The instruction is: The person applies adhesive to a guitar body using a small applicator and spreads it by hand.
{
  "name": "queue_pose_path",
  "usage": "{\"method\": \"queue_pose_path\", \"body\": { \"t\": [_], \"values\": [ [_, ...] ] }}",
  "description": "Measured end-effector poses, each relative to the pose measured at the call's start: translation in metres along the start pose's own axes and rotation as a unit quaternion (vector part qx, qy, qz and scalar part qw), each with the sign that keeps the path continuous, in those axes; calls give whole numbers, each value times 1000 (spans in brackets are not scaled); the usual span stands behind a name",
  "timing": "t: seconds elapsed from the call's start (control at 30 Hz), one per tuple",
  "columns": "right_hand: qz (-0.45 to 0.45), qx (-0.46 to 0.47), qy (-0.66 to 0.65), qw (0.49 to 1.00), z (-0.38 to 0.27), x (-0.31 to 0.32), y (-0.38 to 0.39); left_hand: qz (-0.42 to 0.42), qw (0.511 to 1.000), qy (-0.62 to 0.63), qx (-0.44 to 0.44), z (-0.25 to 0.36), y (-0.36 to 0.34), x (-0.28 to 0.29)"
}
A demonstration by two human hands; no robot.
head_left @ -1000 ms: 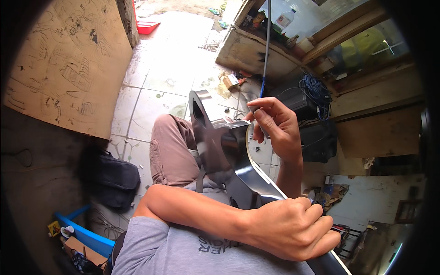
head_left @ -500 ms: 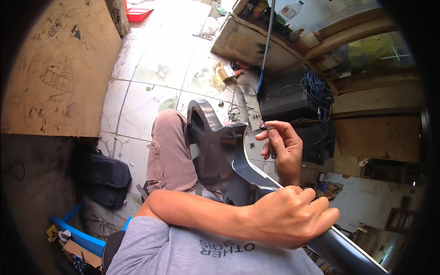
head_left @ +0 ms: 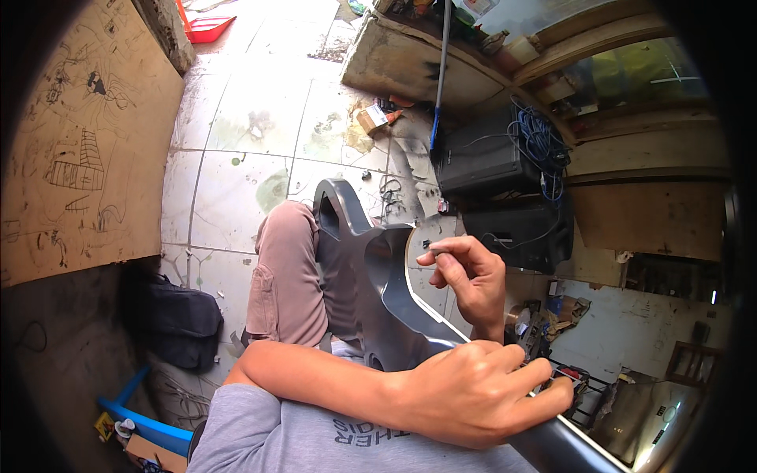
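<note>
A glossy black electric guitar body [head_left: 355, 276] with a pale strip along its edge rests on my lap, its horns pointing away from me. My left hand [head_left: 489, 394] is closed around its long, neck-like part [head_left: 564, 441] at the lower right, the left forearm lying across my chest. My right hand [head_left: 471, 280] is raised just right of the pale edge, apart from it. Between its thumb and forefinger is a small, thin, dark flat piece [head_left: 436, 252], seen nearly edge-on; its kind I cannot make out.
Black speaker boxes [head_left: 481, 162] with a coiled blue cable [head_left: 540, 138] stand at the right, beside a blue-tipped pole [head_left: 436, 118]. A black bag [head_left: 169, 323] lies on the tiled floor at left, near a marked wooden board [head_left: 87, 165]. Small scraps litter the tiles.
My right hand has turned and come down slightly, so the thin piece lies flatter. My left hand keeps its grip on the guitar. The whole view has shifted a little.
</note>
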State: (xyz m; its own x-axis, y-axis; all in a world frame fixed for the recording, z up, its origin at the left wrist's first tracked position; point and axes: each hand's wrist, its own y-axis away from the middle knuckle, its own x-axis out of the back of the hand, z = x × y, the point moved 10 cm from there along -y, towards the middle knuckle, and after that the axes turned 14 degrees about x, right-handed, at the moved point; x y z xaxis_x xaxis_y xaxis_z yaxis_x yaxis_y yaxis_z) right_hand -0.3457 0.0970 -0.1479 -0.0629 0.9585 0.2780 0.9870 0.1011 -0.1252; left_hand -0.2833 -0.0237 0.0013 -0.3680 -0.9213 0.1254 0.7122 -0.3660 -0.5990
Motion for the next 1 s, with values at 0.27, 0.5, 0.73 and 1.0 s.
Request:
{"method": "queue_pose_path", "body": {
  "t": [0.27,0.5,0.73,1.0],
  "values": [
    [-72,145,141,977,-24,-20,-10,-164,966,199,10,-21,10,5],
    [-50,250,266,929,-43,-23,-22,13,995,98,5,-89,38,77],
    [-43,273,271,922,-37,-32,-26,31,920,187,344,-249,80,81],
    [-44,313,319,893,-49,-39,-29,20,949,113,293,-245,78,76]
  ]
}}
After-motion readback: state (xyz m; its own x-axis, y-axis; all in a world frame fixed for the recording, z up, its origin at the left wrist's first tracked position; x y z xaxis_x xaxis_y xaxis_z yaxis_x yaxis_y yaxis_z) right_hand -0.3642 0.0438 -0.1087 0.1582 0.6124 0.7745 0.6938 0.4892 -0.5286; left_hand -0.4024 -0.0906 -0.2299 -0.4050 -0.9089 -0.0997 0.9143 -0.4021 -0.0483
